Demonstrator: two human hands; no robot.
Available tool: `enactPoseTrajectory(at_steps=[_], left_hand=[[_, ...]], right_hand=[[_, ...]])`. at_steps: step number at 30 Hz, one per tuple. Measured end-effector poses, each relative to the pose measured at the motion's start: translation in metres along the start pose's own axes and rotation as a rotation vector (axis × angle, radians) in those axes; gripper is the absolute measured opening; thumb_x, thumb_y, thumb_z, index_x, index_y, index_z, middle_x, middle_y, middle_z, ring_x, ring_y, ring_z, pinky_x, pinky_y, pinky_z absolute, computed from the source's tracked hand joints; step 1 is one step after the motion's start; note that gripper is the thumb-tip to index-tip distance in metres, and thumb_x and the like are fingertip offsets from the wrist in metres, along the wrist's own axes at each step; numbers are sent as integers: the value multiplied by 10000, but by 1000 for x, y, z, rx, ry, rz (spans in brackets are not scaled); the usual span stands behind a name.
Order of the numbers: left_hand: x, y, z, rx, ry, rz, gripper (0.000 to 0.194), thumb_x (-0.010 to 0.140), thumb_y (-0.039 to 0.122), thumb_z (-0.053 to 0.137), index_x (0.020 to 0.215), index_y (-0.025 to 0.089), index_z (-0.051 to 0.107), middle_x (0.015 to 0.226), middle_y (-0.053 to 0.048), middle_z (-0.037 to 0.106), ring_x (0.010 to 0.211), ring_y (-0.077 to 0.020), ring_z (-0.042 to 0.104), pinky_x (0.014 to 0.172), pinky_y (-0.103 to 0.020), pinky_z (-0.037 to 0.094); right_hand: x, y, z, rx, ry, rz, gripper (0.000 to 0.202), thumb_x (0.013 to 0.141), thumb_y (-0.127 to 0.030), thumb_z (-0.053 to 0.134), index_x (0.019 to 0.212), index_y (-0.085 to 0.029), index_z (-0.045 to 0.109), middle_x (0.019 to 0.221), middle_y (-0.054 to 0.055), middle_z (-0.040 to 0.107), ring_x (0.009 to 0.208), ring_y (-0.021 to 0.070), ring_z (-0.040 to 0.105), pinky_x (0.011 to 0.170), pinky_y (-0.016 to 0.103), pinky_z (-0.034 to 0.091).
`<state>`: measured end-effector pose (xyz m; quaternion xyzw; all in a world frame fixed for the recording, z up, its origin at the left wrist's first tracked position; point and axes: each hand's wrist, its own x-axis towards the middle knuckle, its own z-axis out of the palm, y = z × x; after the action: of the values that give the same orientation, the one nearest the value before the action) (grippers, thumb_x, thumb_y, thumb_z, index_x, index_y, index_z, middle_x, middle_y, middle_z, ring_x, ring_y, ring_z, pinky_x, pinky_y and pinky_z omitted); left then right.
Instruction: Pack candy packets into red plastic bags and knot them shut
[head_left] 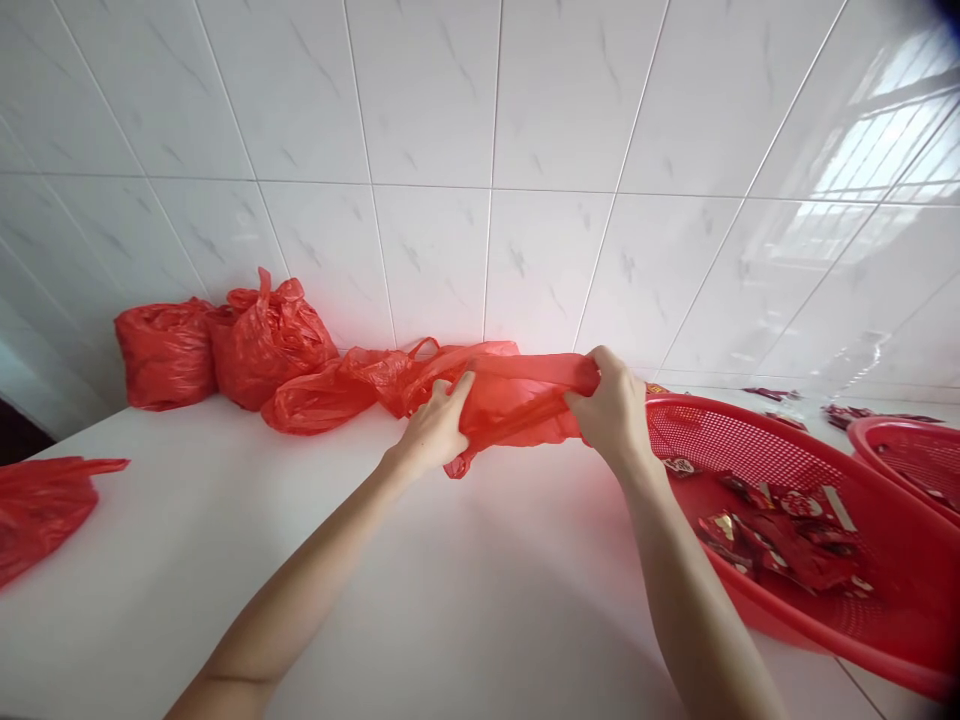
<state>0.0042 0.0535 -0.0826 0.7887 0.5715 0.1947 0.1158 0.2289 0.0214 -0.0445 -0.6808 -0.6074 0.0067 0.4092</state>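
A thin red plastic bag (pixel 525 395) is stretched between my two hands, just above the back of the white table. My left hand (pixel 439 425) grips its left part, thumb on top. At the bag's right end, my right hand (pixel 611 405) is closed on the plastic. More crumpled red bags (pixel 330 395) lie against the tiled wall, to the left of my left hand. Whether the held bag has anything inside cannot be made out.
Two full-looking red bags (pixel 266 335) stand at the back left. Another red bag (pixel 45 505) lies at the left edge. On the right, a red basket (pixel 757 430) holds small red packets (pixel 802 530), with a second basket (pixel 907 440) behind it.
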Motion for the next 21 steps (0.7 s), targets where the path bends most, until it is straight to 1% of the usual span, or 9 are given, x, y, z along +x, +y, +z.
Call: enactPoseTrajectory(at_steps=[2,4,6,8,10,13,15,18,21], left_hand=[[-2,-1,-5,73,-68,-30,983,779,167,619,1579,347,76,1322,-178,477,974,-315,643,686,-329,473],[-4,0,-9,102,-112,-31,986,782,180,610,1580,342,54,1325,-180,488,1030,-332,628,715,-335,465],[-5,1,-11,99,-152,-5,979,796,229,608,1583,320,33,1288,-171,522,1054,-327,617,721,-327,462],[-6,3,-12,86,-195,16,961,823,294,588,1585,298,3,1206,-148,568,1001,-299,626,683,-308,459],[-7,6,-13,80,-238,37,922,855,335,543,1585,295,-17,1126,-117,598,900,-260,630,618,-283,441],[-10,9,-14,67,-293,96,870,879,312,486,1585,302,-23,1040,-77,616,800,-215,613,538,-249,394],[-14,11,-17,51,-334,130,872,876,269,468,1587,298,-37,1007,-64,622,753,-194,605,511,-240,374],[-17,11,-22,63,-402,139,877,873,247,461,1594,289,-37,1012,-69,645,706,-185,609,523,-250,394],[-15,4,-26,124,-426,132,870,860,222,479,1595,345,31,1199,-90,637,914,-232,655,654,-271,461]], right_hand=[[3,8,-1,-175,78,30,347,705,-121,504,1042,-200,524,1006,93,595,683,175,499,562,281,318],[2,11,-5,-244,16,13,513,737,-147,526,1248,-195,497,1162,149,580,845,248,572,625,316,381],[-2,9,-12,-190,-61,-97,623,763,-196,579,1371,-201,447,1323,176,524,1071,318,566,738,367,445],[-10,0,-19,-26,-92,-266,574,809,-234,595,1369,-229,472,1401,142,497,1193,304,532,851,384,463],[-21,-11,-21,150,-165,-433,362,897,-238,519,1256,-241,562,1293,90,593,1108,232,587,862,343,467],[-34,-20,-9,154,-456,-595,253,963,-188,397,1031,-223,638,963,37,679,820,155,611,721,272,438],[-40,-14,8,-34,-626,-595,259,946,-132,387,908,-205,633,812,20,648,693,136,557,637,256,373],[-46,8,31,-333,-783,-534,274,918,-83,395,750,-186,584,692,16,579,613,135,485,598,273,313],[-52,32,35,-400,-863,-518,315,941,-121,401,696,-186,587,655,22,551,558,136,445,576,290,311]])
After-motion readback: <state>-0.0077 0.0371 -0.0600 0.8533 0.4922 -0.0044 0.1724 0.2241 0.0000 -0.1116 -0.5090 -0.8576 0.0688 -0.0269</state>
